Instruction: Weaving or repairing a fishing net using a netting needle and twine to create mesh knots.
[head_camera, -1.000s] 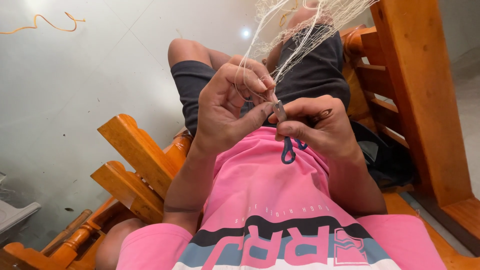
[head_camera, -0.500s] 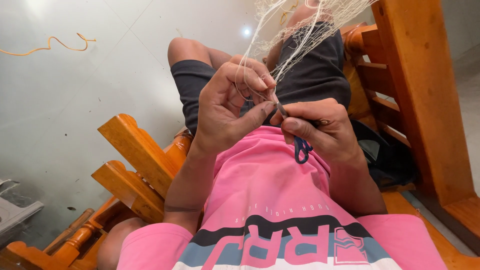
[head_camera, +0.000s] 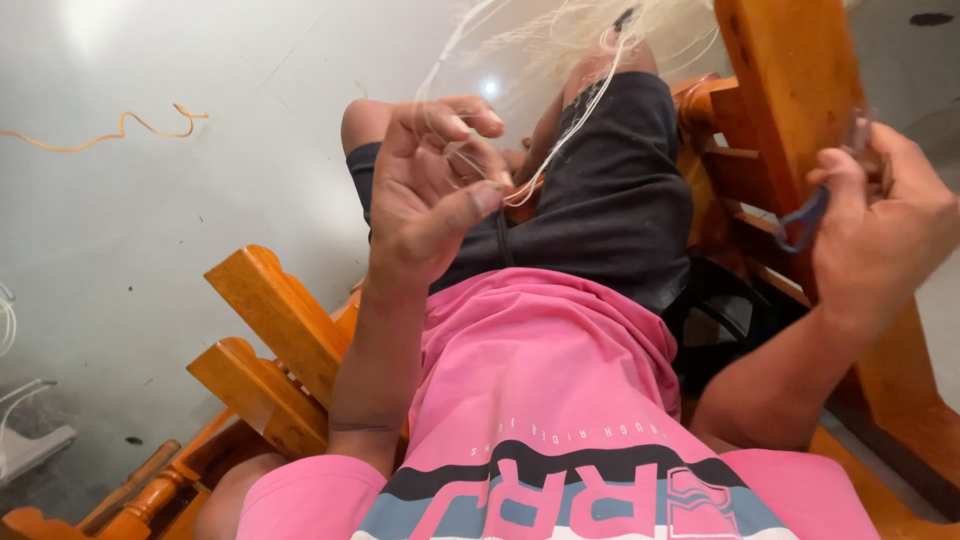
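**Hands part; scissors swing clear of the netting**

- Left hand (head_camera: 435, 185): raised in front of the lap, thumb and fingertips pinched on strands of the pale, fine-threaded fishing net (head_camera: 560, 60). The net runs up and away from this hand, over the knee, to the top edge of the view. Other fingers are spread loosely; strands loop across them.
- Right hand (head_camera: 880, 235): now far out to the right, level with the left hand but well apart from it, closed around the small blue-handled scissors (head_camera: 805, 220). A blue loop shows below the thumb; the blades are hidden behind the fingers.
- Change: half a second ago both hands met at the midline, the scissor tip right at the strand held in the left fingertips. Since then the right hand has swung away toward the orange varnished wooden chair frame (head_camera: 790, 110), and the left has lifted slightly, keeping its pinch.
- Reading: the cut at that spot looks finished; the strand stays under the left hand's control, tool held but out of play.
- Beyond the left hand: grey tiled floor (head_camera: 200, 200) with an orange cord (head_camera: 120, 130) lying on it.
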